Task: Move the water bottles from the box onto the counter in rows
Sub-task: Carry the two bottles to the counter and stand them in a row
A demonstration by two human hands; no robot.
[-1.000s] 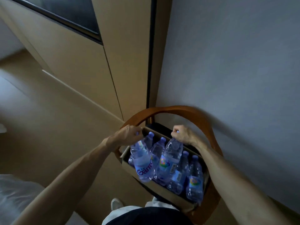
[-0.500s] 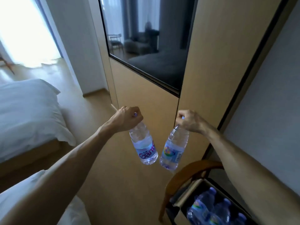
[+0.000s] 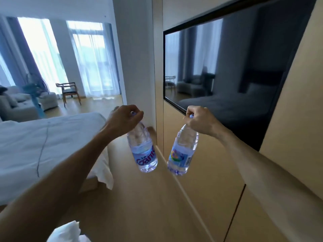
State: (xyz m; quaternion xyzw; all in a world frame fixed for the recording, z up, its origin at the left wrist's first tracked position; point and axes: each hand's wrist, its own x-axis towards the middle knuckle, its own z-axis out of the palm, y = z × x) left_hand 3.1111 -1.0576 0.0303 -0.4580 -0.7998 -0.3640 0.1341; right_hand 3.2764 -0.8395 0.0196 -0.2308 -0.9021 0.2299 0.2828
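My left hand (image 3: 125, 118) grips the cap end of a clear water bottle (image 3: 143, 151) with a blue label, which hangs down from my fingers. My right hand (image 3: 199, 119) holds a second clear water bottle (image 3: 182, 152) by its cap, hanging tilted with its base toward the left. Both bottles are in the air above the wooden floor, a short gap between them. The box and the counter are out of view.
A bed with white sheets (image 3: 43, 145) is on the left. A wooden wall panel with a dark wall-mounted screen (image 3: 227, 81) runs along the right. A narrow floor strip (image 3: 139, 206) lies between them. Farther back stand a wooden chair (image 3: 69, 90) and a sofa (image 3: 17, 102).
Both hands lifted a bottle out of the box and carried it up. The view has turned left and risen, so the box and its chair have dropped out of sight.
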